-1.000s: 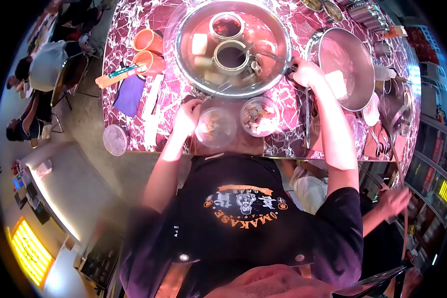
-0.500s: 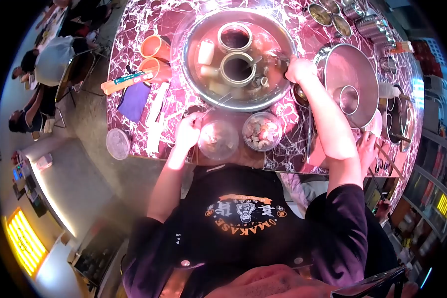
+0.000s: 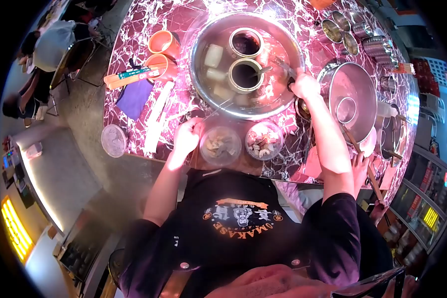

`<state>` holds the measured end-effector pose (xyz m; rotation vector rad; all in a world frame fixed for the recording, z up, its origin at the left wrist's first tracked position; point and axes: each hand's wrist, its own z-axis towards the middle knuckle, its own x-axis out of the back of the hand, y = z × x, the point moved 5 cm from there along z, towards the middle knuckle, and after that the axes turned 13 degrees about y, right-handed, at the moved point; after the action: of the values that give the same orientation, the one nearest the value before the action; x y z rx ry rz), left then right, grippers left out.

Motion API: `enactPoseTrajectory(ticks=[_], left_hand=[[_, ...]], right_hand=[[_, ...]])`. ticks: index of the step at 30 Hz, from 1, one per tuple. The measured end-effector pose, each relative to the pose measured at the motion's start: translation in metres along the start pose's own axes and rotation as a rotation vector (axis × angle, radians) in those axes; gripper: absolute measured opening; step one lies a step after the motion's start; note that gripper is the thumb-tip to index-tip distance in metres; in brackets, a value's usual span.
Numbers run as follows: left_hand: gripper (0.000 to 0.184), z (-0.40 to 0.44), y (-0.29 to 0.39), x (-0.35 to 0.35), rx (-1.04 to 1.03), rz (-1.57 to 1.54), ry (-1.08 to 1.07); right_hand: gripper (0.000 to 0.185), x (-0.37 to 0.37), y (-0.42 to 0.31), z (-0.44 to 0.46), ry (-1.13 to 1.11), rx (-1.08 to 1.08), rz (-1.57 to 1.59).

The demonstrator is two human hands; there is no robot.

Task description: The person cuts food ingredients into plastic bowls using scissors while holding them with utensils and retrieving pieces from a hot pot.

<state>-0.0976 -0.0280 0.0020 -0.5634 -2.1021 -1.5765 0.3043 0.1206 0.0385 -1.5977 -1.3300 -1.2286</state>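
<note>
My right hand [image 3: 305,85] is closed at the right rim of a wide metal basin [image 3: 196,84], gripping a dark-handled metal tool [image 3: 283,67] that looks like scissors and points into the broth. White chunks [image 3: 213,55] and two round pots of dark liquid [image 3: 245,77] stand in the basin. My left hand [image 3: 187,135] is closed, knuckles up, just below the basin and beside a clear bowl of pale food pieces [image 3: 220,145]. What its fingers hold, if anything, I cannot make out. A second clear bowl of cut pieces [image 3: 264,141] sits to the right.
Orange cups [image 3: 164,44], a purple cloth [image 3: 135,99] and a clear lid [image 3: 114,140] lie to the left. On the right are a large metal pan [image 3: 352,94], small metal cups [image 3: 350,43] and another person's hand [image 3: 360,171] near a long stick.
My right hand and tool have shifted slightly down along the rim. The tool's end shows more clearly above the broth. The view has moved a little; my left hand stays beside the bowl.
</note>
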Motion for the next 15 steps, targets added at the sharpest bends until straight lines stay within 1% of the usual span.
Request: enactPoseTrajectory(ticks=[1, 2, 5, 6, 7, 9, 11, 12, 13, 15], left_hand=[[0.020, 0.000, 0.000, 0.002, 0.002, 0.000, 0.003], [0.020, 0.001, 0.000, 0.004, 0.003, 0.000, 0.005], [0.020, 0.003, -0.002, 0.006, 0.048, -0.007, -0.002], [0.020, 0.004, -0.002, 0.007, 0.071, -0.010, -0.005], [0.020, 0.004, -0.003, 0.008, 0.072, -0.023, -0.002], [0.020, 0.003, -0.003, 0.008, 0.073, -0.052, 0.002], [0.020, 0.002, 0.001, 0.012, 0.050, -0.082, 0.019], [0.019, 0.002, 0.002, 0.014, 0.038, -0.097, 0.028], [0.019, 0.002, 0.002, 0.015, 0.041, -0.110, 0.027], [0.019, -0.001, -0.003, 0.016, 0.053, -0.139, 0.024]], right_hand=[[0.057, 0.007, 0.002, -0.002, -0.019, -0.010, 0.035], [0.054, 0.013, 0.005, -0.003, -0.017, -0.073, 0.126], [0.046, -0.009, 0.023, 0.030, -0.134, -0.059, 0.458], [0.036, -0.013, 0.019, 0.039, -0.252, -0.114, 0.515], [0.027, -0.016, 0.021, 0.043, -0.340, -0.242, 0.687], [0.025, -0.021, 0.011, 0.060, -0.450, -0.208, 0.619], [0.026, -0.038, 0.002, 0.079, -0.427, -0.125, 0.493], [0.027, -0.059, 0.001, 0.093, -0.381, -0.071, 0.492], [0.027, -0.060, -0.004, 0.092, -0.268, -0.025, 0.465], [0.034, -0.065, -0.001, 0.080, -0.285, -0.143, 0.630]])
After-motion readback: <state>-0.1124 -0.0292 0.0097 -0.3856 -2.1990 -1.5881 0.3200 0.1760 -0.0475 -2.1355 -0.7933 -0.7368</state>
